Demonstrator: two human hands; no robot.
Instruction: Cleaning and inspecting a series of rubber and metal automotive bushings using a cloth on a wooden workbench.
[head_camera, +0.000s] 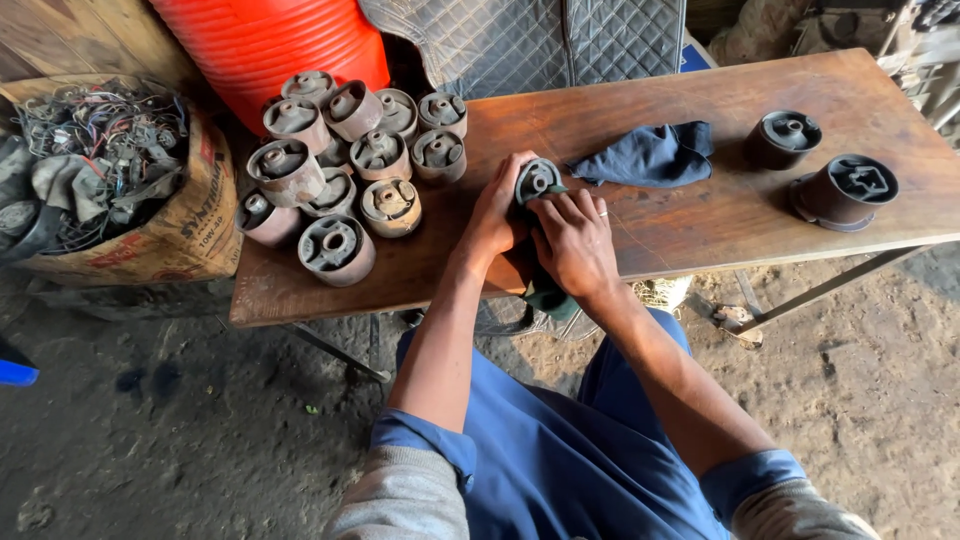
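Both hands meet near the front edge of a worn wooden table (700, 215), closed around one cylindrical bushing (538, 180) that is partly wrapped in a dark green cloth (548, 296). The left hand (497, 215) cups the part from its left side, fingers curled over the cloth. The right hand (573, 240) lies just beside it, fingers pressed down on the cloth and the bushing's lower rim — only the round top face with its metal centre shows between them. A tail of the same cloth hangs below the grip, past the table edge.

Just right of the grip, almost touching it, lies a crumpled dark blue rag (650, 155). Further right, well apart, stand two dark bushings (820, 165), side by side. To the left of the grip sits a close cluster of rusty bushings (345, 165), some stacked on others. Behind that cluster rises a ribbed orange barrel (275, 45) — and off the table's left end stands a cardboard box of tangled wires (110, 170).
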